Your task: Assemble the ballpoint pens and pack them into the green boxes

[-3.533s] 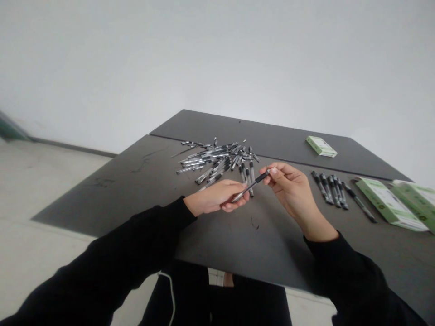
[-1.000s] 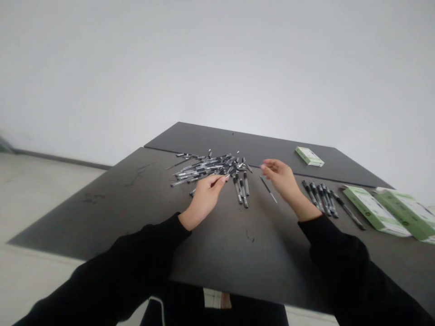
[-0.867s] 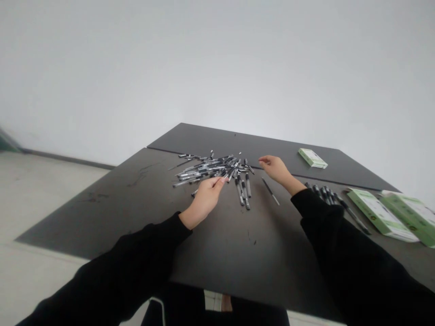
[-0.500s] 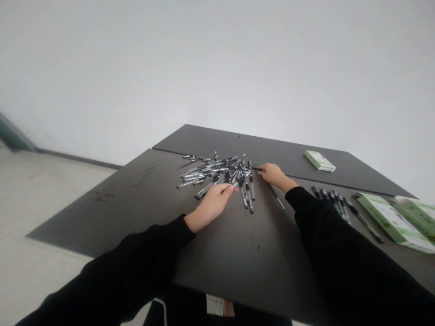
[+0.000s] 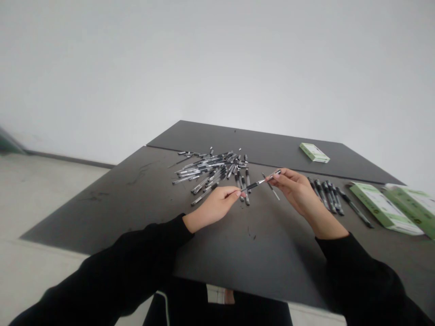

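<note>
A black and clear pen point(image 5: 258, 183) is held between both hands above the dark table point(image 5: 142, 190). My left hand point(image 5: 213, 208) pinches its near end. My right hand point(image 5: 295, 190) pinches its far end with the fingertips. Just behind the hands lies a loose heap of pens point(image 5: 214, 170). One thin pen part point(image 5: 271, 186) lies on the table under the held pen.
A row of several finished pens point(image 5: 326, 190) lies to the right of my right hand. Green and white boxes point(image 5: 375, 200) sit at the right edge, and one more small green box point(image 5: 314, 152) lies farther back. A seam crosses the table behind the heap.
Both hands reached into the heap and drew back toward me. They now hold one pen between them, where a second ago they were apart.
</note>
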Available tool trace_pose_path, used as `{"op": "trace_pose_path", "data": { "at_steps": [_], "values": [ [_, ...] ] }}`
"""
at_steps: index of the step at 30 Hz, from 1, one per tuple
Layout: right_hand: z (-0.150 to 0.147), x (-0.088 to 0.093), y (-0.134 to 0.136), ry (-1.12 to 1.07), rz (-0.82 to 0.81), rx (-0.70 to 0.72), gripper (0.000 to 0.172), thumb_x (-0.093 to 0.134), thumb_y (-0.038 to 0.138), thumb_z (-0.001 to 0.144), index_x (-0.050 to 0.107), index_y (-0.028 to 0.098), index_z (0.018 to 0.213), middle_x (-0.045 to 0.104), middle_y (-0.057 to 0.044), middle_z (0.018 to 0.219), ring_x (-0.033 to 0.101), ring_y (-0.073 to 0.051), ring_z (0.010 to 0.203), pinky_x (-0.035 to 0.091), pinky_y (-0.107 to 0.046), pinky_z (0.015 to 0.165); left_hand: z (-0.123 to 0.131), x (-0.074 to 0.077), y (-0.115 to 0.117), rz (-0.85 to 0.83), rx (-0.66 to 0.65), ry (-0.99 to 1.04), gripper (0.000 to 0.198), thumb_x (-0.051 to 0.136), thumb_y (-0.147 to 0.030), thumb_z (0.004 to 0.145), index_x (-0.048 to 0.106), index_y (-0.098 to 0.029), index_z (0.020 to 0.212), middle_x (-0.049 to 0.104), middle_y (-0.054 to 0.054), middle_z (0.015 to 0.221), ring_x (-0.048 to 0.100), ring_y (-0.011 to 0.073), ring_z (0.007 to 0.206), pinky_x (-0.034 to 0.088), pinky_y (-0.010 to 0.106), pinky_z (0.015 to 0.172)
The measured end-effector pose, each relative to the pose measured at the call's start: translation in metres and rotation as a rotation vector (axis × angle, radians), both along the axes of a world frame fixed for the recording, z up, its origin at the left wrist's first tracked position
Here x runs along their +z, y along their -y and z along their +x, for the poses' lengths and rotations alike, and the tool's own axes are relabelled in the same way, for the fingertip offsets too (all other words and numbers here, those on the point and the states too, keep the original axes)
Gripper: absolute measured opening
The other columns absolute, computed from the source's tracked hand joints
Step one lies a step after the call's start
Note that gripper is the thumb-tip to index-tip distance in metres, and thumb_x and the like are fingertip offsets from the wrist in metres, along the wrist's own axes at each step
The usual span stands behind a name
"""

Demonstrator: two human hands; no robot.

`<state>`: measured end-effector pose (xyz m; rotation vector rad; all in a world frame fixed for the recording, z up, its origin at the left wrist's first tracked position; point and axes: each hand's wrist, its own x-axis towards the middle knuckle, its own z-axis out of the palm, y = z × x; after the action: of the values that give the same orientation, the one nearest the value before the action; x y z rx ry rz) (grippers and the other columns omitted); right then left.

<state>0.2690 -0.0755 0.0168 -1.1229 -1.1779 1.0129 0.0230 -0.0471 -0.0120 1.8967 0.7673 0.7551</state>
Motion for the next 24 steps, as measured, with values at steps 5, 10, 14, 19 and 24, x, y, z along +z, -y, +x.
{"op": "trace_pose_path", "data": {
  "at_steps": [5,10,14,19,24],
  "values": [
    [-0.007,0.0,0.007,-0.095,-0.061,0.032,0.026,0.085,0.04,0.068,0.069,0.021,0.078,0.076,-0.005,0.086,0.068,-0.018,0.085,0.05,-0.035,0.089,0.0,-0.001,0.0,-0.018,-0.017,-0.015,0.035,0.045,-0.037,0.097,0.074,-0.017,0.097,0.076,0.005,0.1,0.066,0.0198,0.099,0.047,0.03,0.091],
    [-0.007,-0.003,0.007,-0.027,-0.062,0.048,0.022,0.081,0.037,0.071,0.07,0.021,0.081,0.073,-0.005,0.086,0.065,-0.017,0.08,0.05,-0.034,0.082,0.001,-0.003,-0.001,-0.017,-0.015,-0.016,0.035,0.046,-0.038,0.097,0.076,-0.018,0.1,0.076,0.006,0.104,0.066,0.0203,0.099,0.047,0.032,0.093],
    [-0.008,-0.005,0.008,-0.02,-0.074,0.052,0.019,0.08,0.036,0.072,0.071,0.021,0.079,0.068,-0.003,0.081,0.061,-0.016,0.075,0.048,-0.031,0.075,0.0,-0.005,-0.003,0.0,-0.02,-0.015,0.037,0.047,-0.041,0.097,0.076,-0.019,0.102,0.076,0.006,0.102,0.065,0.022,0.103,0.047,0.033,0.094],
    [-0.013,-0.005,0.009,-0.034,-0.09,0.089,0.018,0.081,0.035,0.07,0.073,0.02,0.077,0.064,-0.002,0.078,0.056,-0.014,0.071,0.044,-0.029,0.07,-0.001,0.001,-0.003,0.014,-0.049,0.017,0.035,0.047,-0.039,0.097,0.076,-0.018,0.103,0.076,0.005,0.102,0.066,0.0193,0.101,0.047,0.03,0.093],
    [-0.02,-0.012,0.009,0.038,-0.048,0.096,0.02,0.082,0.038,0.07,0.075,0.02,0.078,0.063,-0.001,0.074,0.053,-0.014,0.069,0.042,-0.029,0.068,0.0,0.001,-0.002,0.039,-0.02,0.0,0.033,0.049,-0.033,0.097,0.075,-0.016,0.108,0.076,0.007,0.107,0.067,0.0197,0.098,0.049,0.031,0.09]
  ]
}}
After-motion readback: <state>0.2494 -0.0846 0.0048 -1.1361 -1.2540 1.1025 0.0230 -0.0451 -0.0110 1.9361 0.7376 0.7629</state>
